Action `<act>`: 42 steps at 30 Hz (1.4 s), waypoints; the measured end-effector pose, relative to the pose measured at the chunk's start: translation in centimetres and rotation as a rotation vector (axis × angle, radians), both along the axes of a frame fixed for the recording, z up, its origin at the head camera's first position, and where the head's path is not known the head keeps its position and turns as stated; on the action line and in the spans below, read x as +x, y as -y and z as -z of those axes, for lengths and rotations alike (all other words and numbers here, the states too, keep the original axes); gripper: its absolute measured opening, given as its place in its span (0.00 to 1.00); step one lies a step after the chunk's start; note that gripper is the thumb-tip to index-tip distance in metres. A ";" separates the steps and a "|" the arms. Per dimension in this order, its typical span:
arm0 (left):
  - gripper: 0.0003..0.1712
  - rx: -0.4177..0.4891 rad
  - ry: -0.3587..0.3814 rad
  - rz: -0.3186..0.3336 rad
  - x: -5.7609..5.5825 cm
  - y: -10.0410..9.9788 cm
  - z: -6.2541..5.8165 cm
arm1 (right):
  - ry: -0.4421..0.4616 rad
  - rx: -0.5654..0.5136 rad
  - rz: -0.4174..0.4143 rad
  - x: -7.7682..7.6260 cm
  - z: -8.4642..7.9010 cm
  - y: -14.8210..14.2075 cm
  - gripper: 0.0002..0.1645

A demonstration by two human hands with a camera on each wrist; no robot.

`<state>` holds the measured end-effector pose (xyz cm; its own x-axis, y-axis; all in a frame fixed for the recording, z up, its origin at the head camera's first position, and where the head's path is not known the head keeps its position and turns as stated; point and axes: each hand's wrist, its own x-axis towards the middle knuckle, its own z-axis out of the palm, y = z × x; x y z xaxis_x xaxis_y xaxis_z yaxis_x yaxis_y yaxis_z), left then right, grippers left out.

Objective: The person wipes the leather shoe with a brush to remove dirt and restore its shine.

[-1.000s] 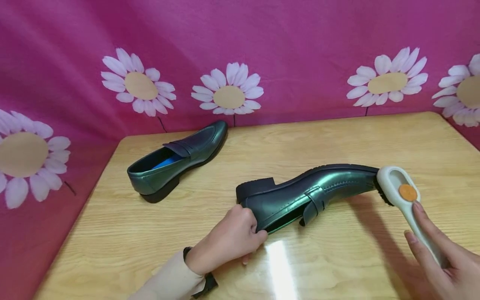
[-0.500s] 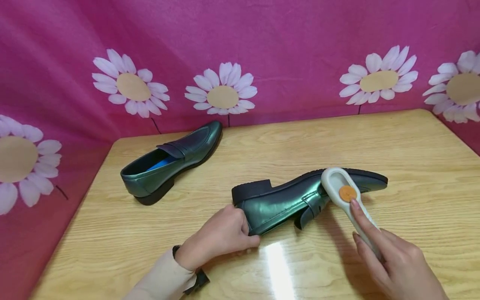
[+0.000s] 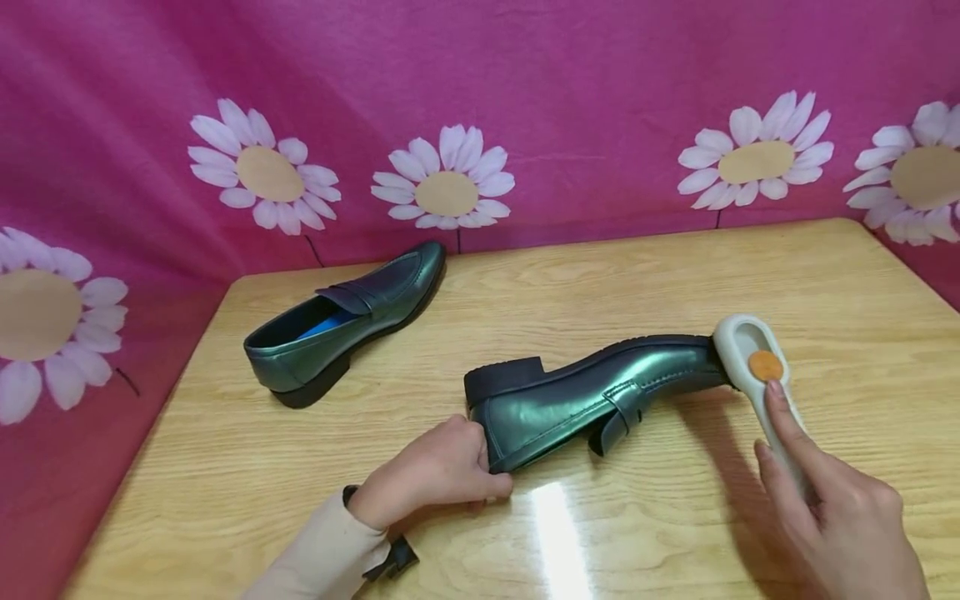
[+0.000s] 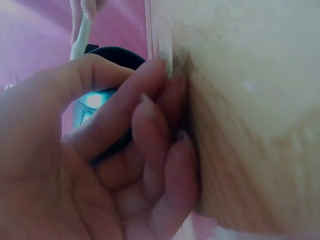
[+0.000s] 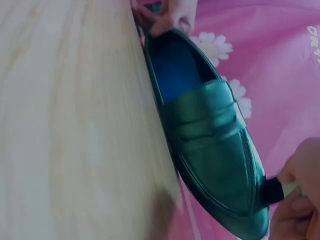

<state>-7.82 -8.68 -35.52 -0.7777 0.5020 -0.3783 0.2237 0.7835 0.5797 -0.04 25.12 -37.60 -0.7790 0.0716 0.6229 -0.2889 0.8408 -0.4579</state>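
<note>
A dark green loafer (image 3: pixel 555 417) lies on its side, its black sole turned toward the far edge of the table. My left hand (image 3: pixel 438 467) grips it at the heel opening, thumb and fingers pinching the back rim. In my right hand (image 3: pixel 843 508) is a pale grey shoe brush (image 3: pixel 780 433) with an orange button, the index finger resting on the button. The brush head covers the loafer's toe in the head view. In the right wrist view the dark bristles (image 5: pixel 271 192) touch the side of the toe. Curled left fingers (image 4: pixel 150 125) fill the left wrist view.
A matching loafer (image 3: pixel 352 325) stands upright at the back left of the wooden table (image 3: pixel 600 292), blue lining showing inside. Behind the table hangs a magenta cloth (image 3: pixel 585 108) printed with white daisies. A black strap (image 3: pixel 393 558) hangs by the left cuff.
The brush went from the toe back to the middle of the loafer, then out to the toe again. My left hand kept its grip on the heel.
</note>
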 end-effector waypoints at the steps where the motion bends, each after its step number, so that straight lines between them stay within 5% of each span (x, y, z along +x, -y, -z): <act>1: 0.25 -0.003 0.000 0.000 0.0 0.0 0.0 | -0.028 0.004 -0.049 0.0 0.1 0.3 0.28; 7: 0.25 -0.012 0.001 0.001 0.1 0.0 -0.1 | -0.010 0.139 -0.222 0.7 0.3 3.1 0.28; 12: 0.29 -0.041 0.006 0.024 0.4 0.1 0.0 | -0.001 0.247 -0.172 0.4 -0.4 3.5 0.32; 15: 0.31 -0.046 0.022 0.040 0.4 0.2 0.1 | -0.057 0.243 -0.123 -0.5 -0.8 2.5 0.33; 18: 0.31 -0.044 0.023 0.048 0.4 0.3 0.1 | -0.020 0.232 -0.126 -0.7 -1.0 2.3 0.29; 26: 0.32 -0.060 0.007 0.062 0.4 0.5 0.2 | -0.006 0.210 -0.350 -0.2 -0.4 4.5 0.31; 29: 0.32 -0.068 -0.009 0.056 0.5 0.4 0.1 | -0.001 0.192 -0.370 0.1 -0.4 5.0 0.31; 33: 0.32 -0.100 -0.039 0.040 0.7 0.2 0.0 | 0.021 0.237 -0.307 0.2 -0.9 4.8 0.33; 39: 0.30 -0.148 -0.089 0.098 0.8 -0.1 0.2 | 0.154 0.374 -0.061 -0.1 -2.3 3.9 0.29; 42: 0.30 -0.151 -0.079 0.094 0.8 -0.1 0.2 | 0.141 0.354 -0.092 -0.1 -2.2 4.2 0.30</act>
